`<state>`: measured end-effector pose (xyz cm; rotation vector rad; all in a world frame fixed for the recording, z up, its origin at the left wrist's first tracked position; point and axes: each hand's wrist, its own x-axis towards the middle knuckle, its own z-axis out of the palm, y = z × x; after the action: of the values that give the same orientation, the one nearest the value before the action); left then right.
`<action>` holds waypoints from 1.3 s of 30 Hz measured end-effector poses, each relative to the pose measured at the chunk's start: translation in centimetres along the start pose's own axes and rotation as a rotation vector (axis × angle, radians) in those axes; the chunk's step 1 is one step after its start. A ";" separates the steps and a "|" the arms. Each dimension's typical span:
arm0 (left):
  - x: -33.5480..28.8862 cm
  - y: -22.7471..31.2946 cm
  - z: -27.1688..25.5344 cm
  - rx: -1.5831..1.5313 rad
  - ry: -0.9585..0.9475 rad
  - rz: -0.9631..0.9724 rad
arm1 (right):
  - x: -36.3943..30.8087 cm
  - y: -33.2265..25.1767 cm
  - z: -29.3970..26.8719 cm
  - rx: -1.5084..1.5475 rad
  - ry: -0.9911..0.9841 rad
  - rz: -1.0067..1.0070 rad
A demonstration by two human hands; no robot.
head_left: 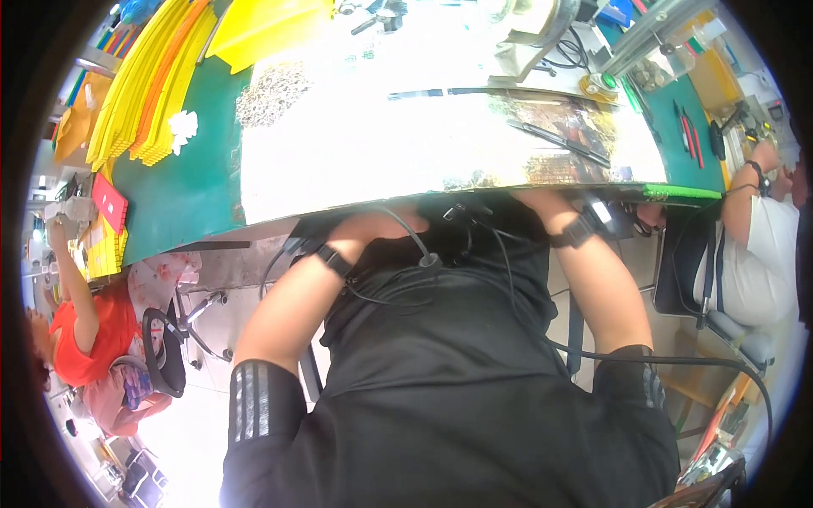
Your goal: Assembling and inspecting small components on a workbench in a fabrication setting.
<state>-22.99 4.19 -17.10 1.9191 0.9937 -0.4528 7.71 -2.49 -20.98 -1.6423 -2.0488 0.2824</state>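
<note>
Both of my hands are low, at the near edge of the worktable (330,182). My left hand (391,223) rests over my lap just below that edge, beside a grey cable (412,234); its fingers are mostly hidden. Partly under the edge farther right is my right hand (539,201), with its fingers out of sight. Between the hands, a small connector (456,212) on a black cable lies over my dark clothing. Dark bands circle both wrists. Whether either hand holds anything does not show.
On the brightly lit table lie a dark pen-like tool (563,144) and a heap of small parts (275,91). Stacked yellow trays (140,80) stand at the left. A metal fixture (538,34) is at the back right. People sit on both sides; a black cable (677,360) crosses my right arm.
</note>
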 end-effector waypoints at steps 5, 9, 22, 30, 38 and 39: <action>6.9 -4.9 3.0 -0.017 -0.148 0.230 | 1.7 1.6 1.7 0.473 -0.103 0.033; 5.7 -3.8 3.1 -0.112 -0.154 0.213 | 1.9 2.0 2.3 0.855 -0.185 0.082; 5.0 -6.5 4.5 0.481 -0.103 0.414 | 2.9 -2.7 1.4 0.288 -0.102 -0.032; -1.2 -0.7 1.9 -0.370 0.316 0.294 | 0.5 -5.2 1.7 0.608 -0.331 0.517; 0.4 -3.4 3.2 -0.484 0.370 0.357 | -0.6 -10.1 0.8 0.695 -0.405 0.762; 0.5 -3.6 3.3 -0.480 0.381 0.355 | -0.6 -9.9 0.8 0.698 -0.401 0.764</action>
<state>-25.26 2.62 -21.08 1.7109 0.8687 0.3433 -1.09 -5.43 -17.33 -1.8791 -1.1924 1.4907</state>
